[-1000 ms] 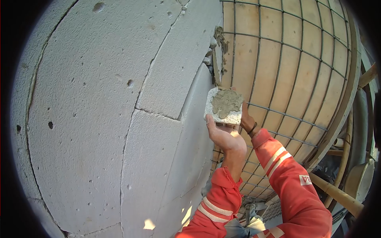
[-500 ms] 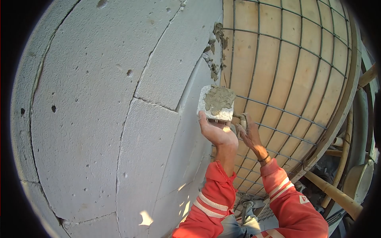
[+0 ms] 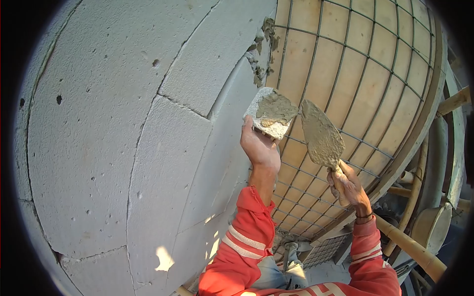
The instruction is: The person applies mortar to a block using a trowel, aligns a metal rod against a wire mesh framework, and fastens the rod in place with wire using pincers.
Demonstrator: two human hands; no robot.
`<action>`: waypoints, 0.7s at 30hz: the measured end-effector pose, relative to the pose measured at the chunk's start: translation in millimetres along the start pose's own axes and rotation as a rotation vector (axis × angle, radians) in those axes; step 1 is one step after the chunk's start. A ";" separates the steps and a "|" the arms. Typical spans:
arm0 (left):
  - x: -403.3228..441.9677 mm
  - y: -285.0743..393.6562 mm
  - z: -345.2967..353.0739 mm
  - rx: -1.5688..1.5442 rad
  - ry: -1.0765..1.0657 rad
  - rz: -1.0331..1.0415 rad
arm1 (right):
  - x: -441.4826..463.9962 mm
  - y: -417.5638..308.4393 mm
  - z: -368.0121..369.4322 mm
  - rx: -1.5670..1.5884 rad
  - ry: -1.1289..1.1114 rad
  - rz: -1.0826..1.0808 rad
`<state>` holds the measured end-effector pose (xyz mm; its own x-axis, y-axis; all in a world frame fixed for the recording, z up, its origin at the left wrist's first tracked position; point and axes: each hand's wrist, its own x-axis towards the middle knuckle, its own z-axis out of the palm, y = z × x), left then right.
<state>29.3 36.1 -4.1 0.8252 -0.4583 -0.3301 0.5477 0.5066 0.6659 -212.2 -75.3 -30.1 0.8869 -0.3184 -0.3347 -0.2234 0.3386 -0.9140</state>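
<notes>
Right of centre, the trowel (image 3: 322,134) points its tip toward the upper left, long axis slanting down to the lower right, where the right hand (image 3: 351,186) curls around its handle. The left hand (image 3: 260,148) grips the mortar-topped block (image 3: 270,112) at centre, between grey wall (image 3: 168,148) and rebar-crossed boards (image 3: 375,74).

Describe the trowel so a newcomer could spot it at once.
Find the steel mesh over the tan boards, right of the pale block wall. In front of its lower part, the right hand grips the trowel by its handle, blade up. It is leaf-shaped and coated in grey mortar, unlike the chunky white block piece in the left hand.
</notes>
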 end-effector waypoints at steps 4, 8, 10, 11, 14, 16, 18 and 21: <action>-4.5 -3.2 1.1 0.003 -0.060 -0.032 | 1.2 14.2 -6.0 0.065 -0.037 -0.023; -8.5 -7.0 2.7 0.029 -0.024 -0.038 | -3.1 26.2 -2.8 0.116 -0.034 -0.024; -9.3 -9.0 4.5 0.061 -0.005 -0.032 | -2.5 30.2 -0.3 0.139 -0.008 0.021; -8.9 -9.8 4.3 0.062 -0.006 -0.031 | -0.9 31.4 0.1 0.139 -0.009 0.020; -9.6 -12.3 2.8 0.094 -0.005 -0.009 | 2.3 33.7 0.6 0.171 -0.035 0.010; -10.4 -10.8 4.7 0.158 0.049 0.017 | 5.9 33.9 -0.2 0.172 -0.063 0.041; -12.5 -6.4 7.8 0.213 0.056 0.032 | 8.3 36.6 -0.9 0.180 -0.073 0.046; -14.8 -4.8 12.1 0.292 0.063 0.029 | 13.3 40.2 -0.5 0.202 -0.102 0.041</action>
<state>12.7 31.6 5.7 0.8518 -0.3962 -0.3427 0.4684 0.2830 0.8369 -209.6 -66.3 -71.4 0.9172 -0.2131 -0.3367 -0.1841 0.5227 -0.8324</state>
